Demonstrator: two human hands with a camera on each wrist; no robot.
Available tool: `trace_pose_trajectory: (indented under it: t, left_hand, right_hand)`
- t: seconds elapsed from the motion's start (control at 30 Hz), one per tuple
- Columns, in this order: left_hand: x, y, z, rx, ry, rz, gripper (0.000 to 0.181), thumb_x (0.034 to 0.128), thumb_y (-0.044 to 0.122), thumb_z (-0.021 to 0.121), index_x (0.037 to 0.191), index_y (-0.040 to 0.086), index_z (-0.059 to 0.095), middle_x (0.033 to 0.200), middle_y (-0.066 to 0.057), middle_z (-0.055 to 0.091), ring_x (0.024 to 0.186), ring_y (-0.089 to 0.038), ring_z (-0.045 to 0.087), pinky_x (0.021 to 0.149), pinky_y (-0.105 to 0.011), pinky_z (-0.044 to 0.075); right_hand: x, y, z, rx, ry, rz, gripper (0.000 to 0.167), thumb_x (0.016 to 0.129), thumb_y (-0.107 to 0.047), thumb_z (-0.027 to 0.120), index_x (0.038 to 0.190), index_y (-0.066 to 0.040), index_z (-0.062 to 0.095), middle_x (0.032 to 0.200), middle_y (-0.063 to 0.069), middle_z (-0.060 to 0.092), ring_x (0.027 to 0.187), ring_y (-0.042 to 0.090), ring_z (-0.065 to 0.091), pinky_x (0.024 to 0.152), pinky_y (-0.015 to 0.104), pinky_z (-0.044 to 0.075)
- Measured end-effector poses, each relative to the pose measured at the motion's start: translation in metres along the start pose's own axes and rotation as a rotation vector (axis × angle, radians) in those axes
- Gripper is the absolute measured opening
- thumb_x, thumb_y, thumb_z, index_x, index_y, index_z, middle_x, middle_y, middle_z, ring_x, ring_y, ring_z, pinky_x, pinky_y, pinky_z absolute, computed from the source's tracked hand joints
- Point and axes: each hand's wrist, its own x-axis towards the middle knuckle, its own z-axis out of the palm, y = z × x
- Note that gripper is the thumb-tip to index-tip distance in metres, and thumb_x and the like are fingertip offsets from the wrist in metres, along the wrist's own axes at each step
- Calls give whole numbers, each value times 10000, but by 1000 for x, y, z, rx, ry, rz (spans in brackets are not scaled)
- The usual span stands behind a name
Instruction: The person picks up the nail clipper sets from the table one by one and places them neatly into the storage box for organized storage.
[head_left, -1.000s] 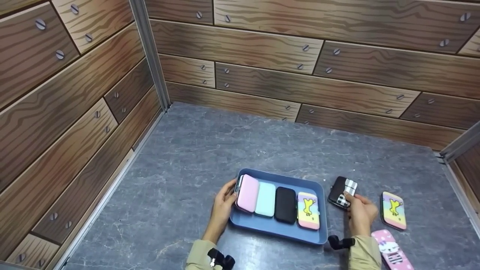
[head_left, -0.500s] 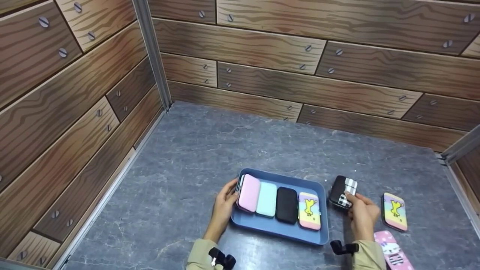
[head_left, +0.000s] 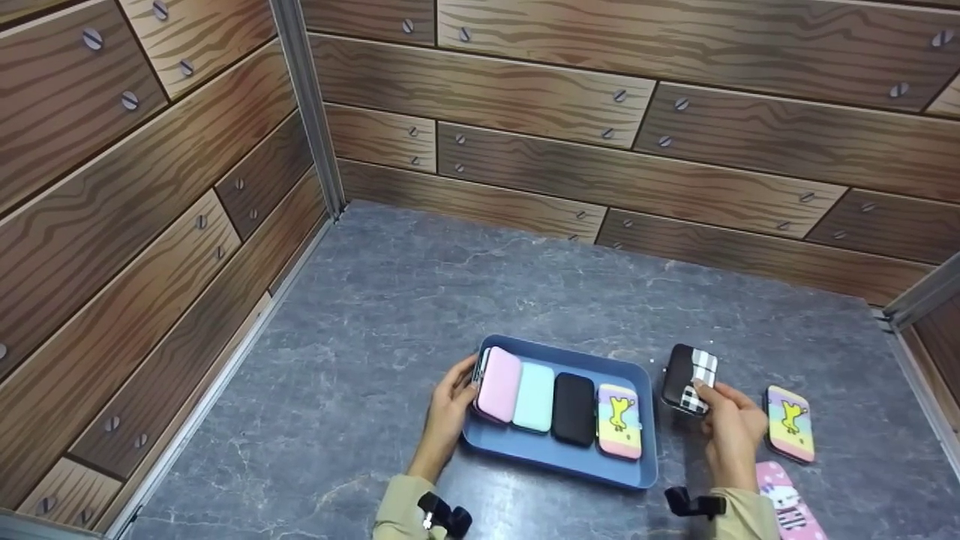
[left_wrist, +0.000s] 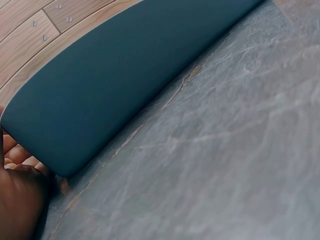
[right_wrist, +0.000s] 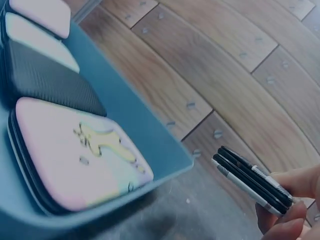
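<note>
A blue tray [head_left: 555, 463] holds a row of flat cases: pink [head_left: 498, 385], mint [head_left: 534, 397], black [head_left: 574, 409] and a pastel one with a yellow animal [head_left: 619, 421]. At its left end my left hand [head_left: 448, 409] grips the wall, fingers partly hidden behind it; the left wrist view shows the hand [left_wrist: 20, 195] at the tray's corner. Just right of the tray, my right hand [head_left: 731, 427] pinches a black case with a checked pattern [head_left: 684, 379] by its near right edge. In the right wrist view this case [right_wrist: 252, 180] is seen edge-on, above the surface.
Right of my right hand lies a second pastel case with a yellow animal [head_left: 790, 424]. A pink case with a white figure [head_left: 789, 502] lies nearer, partly hidden by my right hand and sleeve. Wood-patterned walls [head_left: 480, 97] stand behind and at both sides of the grey surface [head_left: 420, 277].
The checked case, pinched in my right hand, has risen a little and moved slightly away and to the right. My left hand keeps its grip on the tray.
</note>
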Motion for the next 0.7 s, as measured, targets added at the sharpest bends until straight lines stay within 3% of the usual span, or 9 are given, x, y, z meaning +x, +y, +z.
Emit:
trace_pose_trajectory:
  t: [0.27, 0.7]
  left_hand:
    - [0, 0, 0, 7, 1, -6, 460, 969, -39, 479, 1429, -35, 477, 1500, -237, 413, 1401, -362, 377, 1125, -379, 357]
    - [1, -3, -2, 23, -15, 8, 448, 985, -22, 474, 1433, -37, 468, 1491, -240, 422, 1407, -357, 368, 1117, -378, 371]
  right_hand:
    - [-13, -3, 4, 36, -31, -25, 151, 828, 17, 740, 883, -74, 631, 618, -33, 604, 428, 54, 411, 374, 197, 351]
    - [-45, -1, 21, 80, -87, -86, 168, 835, 71, 685, 927, -41, 601, 617, -28, 610, 412, 44, 364, 350, 182, 278]
